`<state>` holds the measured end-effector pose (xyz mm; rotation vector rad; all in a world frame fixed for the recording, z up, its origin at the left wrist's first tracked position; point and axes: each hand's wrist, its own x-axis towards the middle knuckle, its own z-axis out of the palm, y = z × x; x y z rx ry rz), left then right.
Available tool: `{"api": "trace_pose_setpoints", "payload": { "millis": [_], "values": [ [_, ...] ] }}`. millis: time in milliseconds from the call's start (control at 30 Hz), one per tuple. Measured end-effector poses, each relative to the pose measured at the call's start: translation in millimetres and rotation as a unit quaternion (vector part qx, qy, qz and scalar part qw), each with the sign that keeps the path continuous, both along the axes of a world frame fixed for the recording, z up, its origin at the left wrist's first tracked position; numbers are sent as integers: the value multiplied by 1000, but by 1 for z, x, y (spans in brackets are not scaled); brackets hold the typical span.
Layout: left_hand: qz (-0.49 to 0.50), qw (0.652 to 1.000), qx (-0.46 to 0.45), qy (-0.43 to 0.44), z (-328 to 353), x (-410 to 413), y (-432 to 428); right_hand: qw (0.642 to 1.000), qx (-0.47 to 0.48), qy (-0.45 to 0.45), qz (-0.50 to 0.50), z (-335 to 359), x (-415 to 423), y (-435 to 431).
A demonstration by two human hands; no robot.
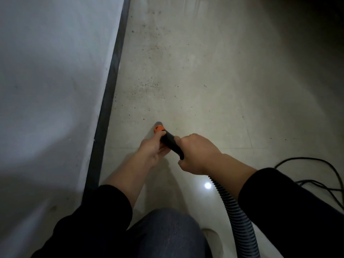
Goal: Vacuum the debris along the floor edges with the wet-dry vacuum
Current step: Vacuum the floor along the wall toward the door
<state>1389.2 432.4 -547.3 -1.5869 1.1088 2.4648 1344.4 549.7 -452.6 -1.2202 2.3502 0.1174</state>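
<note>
Nearest the camera, a knee in dark grey trousers (pixel 163 233) is filling the bottom of the view, with a pale shoe (pixel 212 239) showing just to the right of it. Black sleeves are covering both forearms.

The ribbed grey hose (pixel 236 216) is running up from the bottom edge, to the right of the knee, and disappearing under the right hand (pixel 197 155). That hand is wrapping fully around the black handle (pixel 171 144), fingers curled tight and thumb lying along its top. Just beyond, the left hand (pixel 152 149) is cupping the handle from the left side, its fingers half closed around the orange collar (pixel 159 129); how firmly they are pressing cannot be told. Past the collar, the grey nozzle tip (pixel 158 124) is touching or sitting just above the pale floor (pixel 214 94); which of the two is unclear.

To the right of the hose, a black cable (pixel 320 175) is lying in loose loops on the floor, and a bright spot of reflected light is showing just left of the hose.

Beyond the nozzle tip, dark specks of debris (pixel 147 84) are lying scattered over the floor, thinning out toward the far end. Left of the nozzle tip, a dark baseboard strip (pixel 109 90) is running away along the foot of the white wall (pixel 52 71).
</note>
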Motion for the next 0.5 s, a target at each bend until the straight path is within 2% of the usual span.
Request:
{"api": "trace_pose_setpoints", "payload": {
  "millis": [500],
  "values": [
    [100, 994, -41, -16, -11, 19, -18, 999, -10, 4, 30, 0, 14, -30]
  ]
}}
